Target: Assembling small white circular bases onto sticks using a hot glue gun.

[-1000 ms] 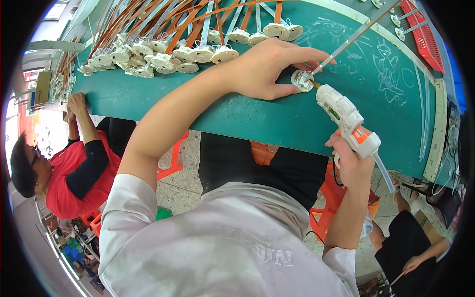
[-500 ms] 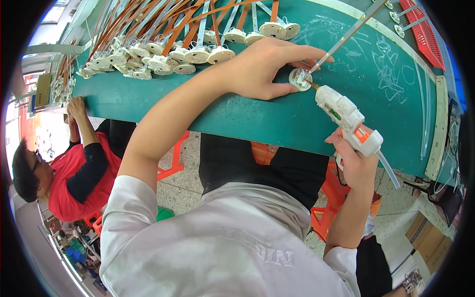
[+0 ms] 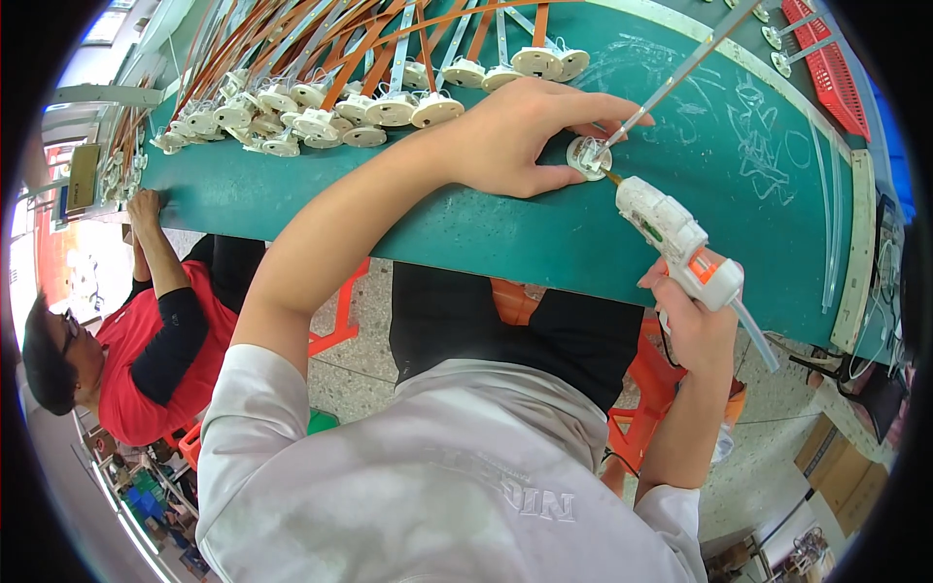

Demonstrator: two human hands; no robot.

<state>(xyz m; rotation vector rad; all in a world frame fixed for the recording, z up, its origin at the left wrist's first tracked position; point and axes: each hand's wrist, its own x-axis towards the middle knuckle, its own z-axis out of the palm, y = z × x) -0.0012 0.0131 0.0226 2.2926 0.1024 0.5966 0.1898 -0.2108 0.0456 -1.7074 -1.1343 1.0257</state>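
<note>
Past my right hand (image 3: 692, 323), gripping the glue gun (image 3: 665, 216), a slip could scorch my left hand (image 3: 517, 139), seemingly pinching the disc (image 3: 587, 156).

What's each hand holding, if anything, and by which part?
Right hand: glue gun, by its handle. Left hand: white disc, thumb at its rim; other contact partly hidden.

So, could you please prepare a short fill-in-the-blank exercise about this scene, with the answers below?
1. The right hand holds a glue gun whose body is mainly ____.
2. The left hand touches a round disc on the ____ tabletop.
3. The basket at the upper right is ____.
4. The seated co-worker appears on the picture's ____ side.

Missing words: white; green; red; left.
</note>
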